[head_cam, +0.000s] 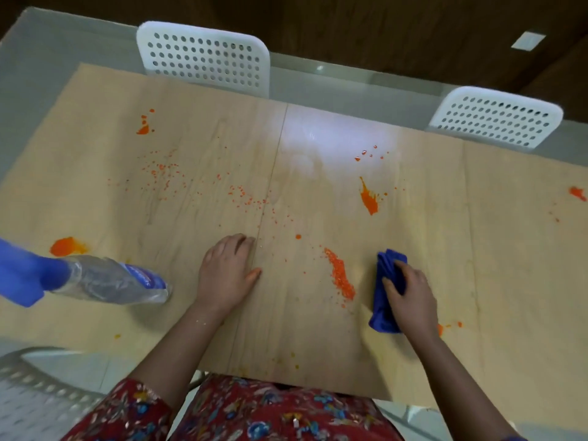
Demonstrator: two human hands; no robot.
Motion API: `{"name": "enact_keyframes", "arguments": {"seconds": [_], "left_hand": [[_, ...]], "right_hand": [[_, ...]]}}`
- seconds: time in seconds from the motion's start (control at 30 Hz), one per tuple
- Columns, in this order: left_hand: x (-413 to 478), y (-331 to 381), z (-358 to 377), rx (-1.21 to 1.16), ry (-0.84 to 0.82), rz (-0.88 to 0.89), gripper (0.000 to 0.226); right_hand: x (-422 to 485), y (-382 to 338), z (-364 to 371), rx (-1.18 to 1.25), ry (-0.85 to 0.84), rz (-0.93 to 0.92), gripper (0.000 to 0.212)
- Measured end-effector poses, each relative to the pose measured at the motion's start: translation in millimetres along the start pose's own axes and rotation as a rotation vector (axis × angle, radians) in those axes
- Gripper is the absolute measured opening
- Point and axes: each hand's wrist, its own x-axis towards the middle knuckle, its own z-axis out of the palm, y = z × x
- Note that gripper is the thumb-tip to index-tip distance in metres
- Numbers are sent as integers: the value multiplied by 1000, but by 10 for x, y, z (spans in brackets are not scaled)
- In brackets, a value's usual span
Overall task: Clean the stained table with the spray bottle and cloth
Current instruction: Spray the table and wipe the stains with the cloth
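Gripping the blue cloth [386, 300], my right hand [412, 297] has its fingers curled over the bunched fabric and holds it down on the table [286, 338]. My left hand [227, 270] lies palm down on the wood, fingers relaxed, holding nothing. Between the two hands, just beside the cloth, runs a grainy orange streak [340, 276]. The spray bottle [108, 278] is left of my left hand, base on the table, near an orange blot [68, 246]. Further out I see an orange splash [369, 198], then a white perforated chair [203, 58] and a second chair [496, 117] at the far edge.
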Motion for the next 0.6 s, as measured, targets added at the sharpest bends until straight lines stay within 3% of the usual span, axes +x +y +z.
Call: {"name": "enact_keyframes", "arguments": {"seconds": [0.1, 0.23, 0.47, 0.6], "left_hand": [[-31, -20, 17, -2, -13, 5, 65], [-13, -14, 11, -23, -25, -3, 66], [-29, -31, 25, -47, -21, -11, 65], [-34, -20, 31, -45, -28, -1, 64]], "right_hand": [[-332, 41, 185, 32, -29, 62, 52], [-284, -251, 450, 83, 78, 89, 51], [315, -1067, 569, 59, -10, -124, 48], [317, -1003, 201, 73, 21, -197, 46]]}}
